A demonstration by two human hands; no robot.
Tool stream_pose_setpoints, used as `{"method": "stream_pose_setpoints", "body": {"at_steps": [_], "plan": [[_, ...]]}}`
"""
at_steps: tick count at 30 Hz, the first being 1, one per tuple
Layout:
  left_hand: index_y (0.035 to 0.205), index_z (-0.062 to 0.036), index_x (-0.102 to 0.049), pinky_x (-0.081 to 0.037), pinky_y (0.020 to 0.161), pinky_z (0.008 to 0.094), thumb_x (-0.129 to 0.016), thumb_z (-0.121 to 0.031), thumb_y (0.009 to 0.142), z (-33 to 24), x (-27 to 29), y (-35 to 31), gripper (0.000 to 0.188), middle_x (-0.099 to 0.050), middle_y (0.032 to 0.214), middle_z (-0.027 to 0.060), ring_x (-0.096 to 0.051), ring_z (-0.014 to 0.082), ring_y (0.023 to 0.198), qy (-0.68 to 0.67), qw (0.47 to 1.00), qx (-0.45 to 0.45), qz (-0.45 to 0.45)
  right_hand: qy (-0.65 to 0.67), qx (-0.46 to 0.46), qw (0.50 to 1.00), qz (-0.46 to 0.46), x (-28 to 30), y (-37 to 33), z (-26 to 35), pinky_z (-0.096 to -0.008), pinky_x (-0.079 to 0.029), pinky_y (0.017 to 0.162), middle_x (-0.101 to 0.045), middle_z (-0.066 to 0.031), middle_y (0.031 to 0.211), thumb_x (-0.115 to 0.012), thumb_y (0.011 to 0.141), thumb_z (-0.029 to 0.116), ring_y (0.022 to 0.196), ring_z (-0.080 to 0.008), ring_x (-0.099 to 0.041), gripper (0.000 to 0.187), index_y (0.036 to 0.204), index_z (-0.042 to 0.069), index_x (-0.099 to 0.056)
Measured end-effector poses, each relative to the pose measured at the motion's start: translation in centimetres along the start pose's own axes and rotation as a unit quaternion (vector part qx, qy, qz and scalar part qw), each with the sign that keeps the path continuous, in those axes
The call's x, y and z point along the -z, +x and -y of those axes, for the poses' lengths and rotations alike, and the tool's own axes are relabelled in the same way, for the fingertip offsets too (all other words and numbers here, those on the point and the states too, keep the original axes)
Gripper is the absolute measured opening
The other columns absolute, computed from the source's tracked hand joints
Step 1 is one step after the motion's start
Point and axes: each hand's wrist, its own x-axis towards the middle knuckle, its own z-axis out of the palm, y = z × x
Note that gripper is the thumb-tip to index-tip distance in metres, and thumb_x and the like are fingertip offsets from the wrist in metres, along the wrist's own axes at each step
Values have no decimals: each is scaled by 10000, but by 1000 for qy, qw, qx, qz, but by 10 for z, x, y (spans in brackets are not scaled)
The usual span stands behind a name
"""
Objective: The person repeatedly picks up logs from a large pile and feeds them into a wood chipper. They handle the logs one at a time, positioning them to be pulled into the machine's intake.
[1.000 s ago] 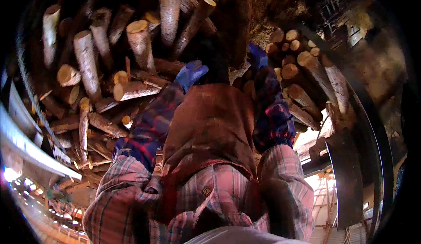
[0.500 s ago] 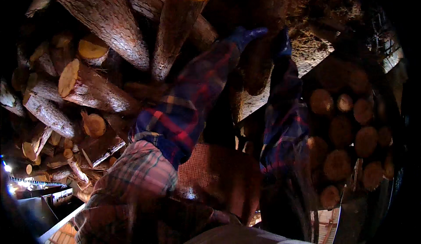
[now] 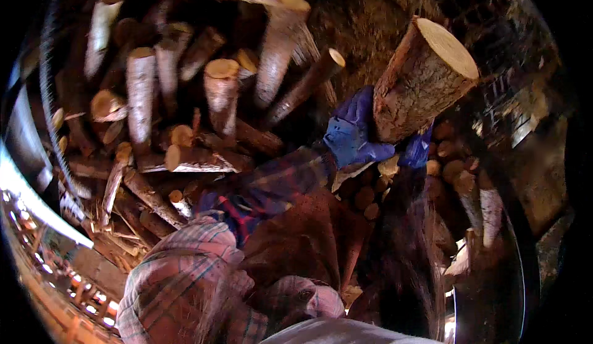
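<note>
A thick log (image 3: 404, 88) with brown bark and a pale cut end is held up ahead of me, tilted with that end up and to the right. My left hand (image 3: 353, 135), in a blue glove, presses against its left side near the lower end, the thumb spread under it. At the log's underside, my right hand (image 3: 418, 149), also blue-gloved, supports it; the log hides most of its fingers. A plaid sleeve (image 3: 272, 186) covers my left forearm.
Loose logs (image 3: 142, 94) lie in a heap at the left and far left. Smaller stacked logs (image 3: 364, 199) sit below and beyond my hands. More logs (image 3: 491, 211) stand at the right. A dark mesh (image 3: 500, 91) is at the upper right.
The view has shifted, showing more of the log heap. Both gloved hands have come nearer and lower in the picture, and the log between them now leans to the right.
</note>
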Motion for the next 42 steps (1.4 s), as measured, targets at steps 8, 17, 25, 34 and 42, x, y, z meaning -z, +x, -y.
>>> {"method": "stream_pose_setpoints", "body": {"at_steps": [8,17,25,34,42], "plan": [[1363,13,-361,-357,1039,374,-865,-403,522,-223,122,-91,1065,-510,1276,181,-470,283,1205,137,988,-70,-1,91,-83,976,181,-118,-100,136,-356,-350,1048,-335,-124,1425,-468,958,161,1236,-225,-427,530,1427,40,-253],[1371,-35,-343,-358,1051,389,-920,-190,499,-425,281,-301,1057,-475,1307,130,-441,228,1216,47,982,-22,-180,20,-49,763,644,-404,-274,307,-340,-330,1072,-343,-113,1412,-561,919,151,1257,-206,-404,643,1449,58,-209],[1423,-63,-301,-362,1049,391,-792,-369,678,-690,467,-356,943,-440,1377,146,-448,301,1250,743,530,-294,-284,220,2,703,677,-556,-393,460,-390,-330,1077,-291,-166,1458,-672,850,101,1337,-283,-324,729,1425,27,-229],[1404,-154,-363,-415,995,433,-758,-482,660,-547,562,-195,904,-482,1315,181,-480,357,1191,798,460,-263,-288,-367,351,691,515,-294,-207,127,-399,-359,1066,-458,-166,1338,-560,906,121,1260,-294,-429,482,1346,21,-391],[1383,-103,-386,-425,979,402,-700,-446,768,-498,494,-168,771,-536,1256,165,-495,305,1195,737,568,-218,-294,-51,-274,960,1,-12,-180,20,-368,-452,907,-538,-101,1231,-475,963,226,1096,-244,-533,381,1312,74,-468]]}}
